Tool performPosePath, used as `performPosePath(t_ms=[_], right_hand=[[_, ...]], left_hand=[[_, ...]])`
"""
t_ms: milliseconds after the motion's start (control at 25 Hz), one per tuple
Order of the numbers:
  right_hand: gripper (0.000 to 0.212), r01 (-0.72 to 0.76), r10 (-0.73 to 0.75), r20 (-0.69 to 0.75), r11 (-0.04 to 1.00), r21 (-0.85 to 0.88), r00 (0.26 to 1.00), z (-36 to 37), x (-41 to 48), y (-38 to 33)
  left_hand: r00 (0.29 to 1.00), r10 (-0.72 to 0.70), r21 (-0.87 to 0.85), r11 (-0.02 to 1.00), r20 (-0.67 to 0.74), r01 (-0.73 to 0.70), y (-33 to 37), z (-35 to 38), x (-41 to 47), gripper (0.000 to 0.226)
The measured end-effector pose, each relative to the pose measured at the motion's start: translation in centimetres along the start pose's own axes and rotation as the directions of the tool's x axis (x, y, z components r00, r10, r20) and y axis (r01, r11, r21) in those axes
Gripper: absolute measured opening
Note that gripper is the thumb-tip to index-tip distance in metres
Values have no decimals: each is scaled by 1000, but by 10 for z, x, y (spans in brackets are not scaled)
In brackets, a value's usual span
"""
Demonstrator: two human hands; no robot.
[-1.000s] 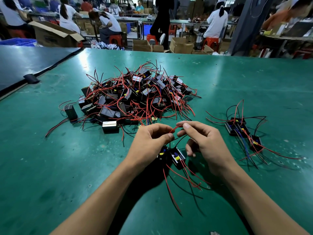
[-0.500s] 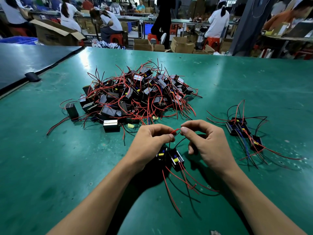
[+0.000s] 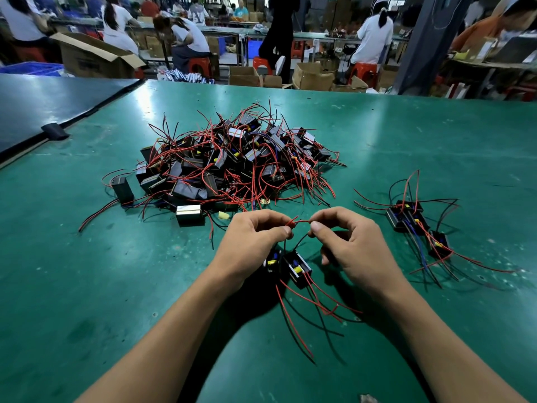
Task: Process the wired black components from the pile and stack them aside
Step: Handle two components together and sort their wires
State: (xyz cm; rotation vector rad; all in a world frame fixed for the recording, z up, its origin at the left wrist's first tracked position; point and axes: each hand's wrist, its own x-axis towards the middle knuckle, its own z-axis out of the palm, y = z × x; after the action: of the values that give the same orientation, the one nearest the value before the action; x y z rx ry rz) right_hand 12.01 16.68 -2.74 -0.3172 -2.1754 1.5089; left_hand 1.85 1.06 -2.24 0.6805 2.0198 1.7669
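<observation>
Two bare forearms are reaching in over the green table [image 3: 87, 286]. The left hand [image 3: 255, 242] and right hand [image 3: 351, 251] are hovering close together, each with its fingers curled. Thumb and forefinger of each are pinching one end of a short red wire [image 3: 300, 221] that is arching between them. Just under the hands, two black components [image 3: 296, 267] are lying side by side on the table. Their yellow parts are showing and their red and black leads are trailing toward the person. Off to the right, well apart, a small group [image 3: 406, 219] of components is lying with its wires sprawling. Beyond the hands, the pile [image 3: 232, 164] is sitting mid-table, tangled in red wire. A silver-faced block [image 3: 189, 214] is lying at its near edge. Past the table, people are sitting on red stools [image 3: 200, 65] among cardboard boxes [image 3: 312, 75].
</observation>
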Motion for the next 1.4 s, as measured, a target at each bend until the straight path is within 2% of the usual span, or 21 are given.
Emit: performPosePath(t_ms=[240, 320, 440, 640, 800, 880, 960, 1040, 1120, 1280, 1400], right_hand=[[3, -23, 33, -68, 990, 140, 997, -5, 5, -4], [14, -19, 25, -41, 992, 126, 999, -6, 3, -6], [24, 23, -24, 25, 999, 24, 999, -1, -2, -9], [6, 181, -195, -83, 972, -150, 977, 1, -1, -6], [4, 325, -362, -53, 884, -336, 931, -2, 1, -4], [6, 337, -371, -23, 867, -368, 928, -4, 2, -3], [14, 248, -265, -16, 923, -295, 964, -3, 1, -3], [19, 78, -77, 15, 992, -96, 997, 0, 1, -5], [20, -42, 39, 44, 996, 81, 998, 3, 1, -7], [21, -66, 82, -41, 952, 300, 996, 5, 3, -11], [23, -88, 103, -22, 925, 370, 994, 4, 4, -8]], left_hand=[[1000, -3, 28, 1000, -30, 4, -1, -2, 1, 13], [1000, -2, 24, 1000, -24, 2, 0, -2, 0, 13], [1000, 4, 27, 1000, -4, -3, 1, -1, -1, 11], [1000, -21, 29, 999, 1, 21, 3, 1, -1, 11], [1000, -9, 61, 998, 1, 9, 3, 0, 0, 10], [1000, 11, 91, 996, -17, -9, 2, -1, 0, 10], [999, 35, 130, 991, -29, -31, 2, -1, 1, 8], [998, 63, 170, 984, -28, -57, 2, 0, 0, 7], [996, 84, 192, 978, -23, -78, 2, 0, -1, 7], [991, 134, 184, 974, -5, -130, 5, 6, -3, 5], [992, 121, 139, 983, -20, -117, 4, 8, -3, 5]])
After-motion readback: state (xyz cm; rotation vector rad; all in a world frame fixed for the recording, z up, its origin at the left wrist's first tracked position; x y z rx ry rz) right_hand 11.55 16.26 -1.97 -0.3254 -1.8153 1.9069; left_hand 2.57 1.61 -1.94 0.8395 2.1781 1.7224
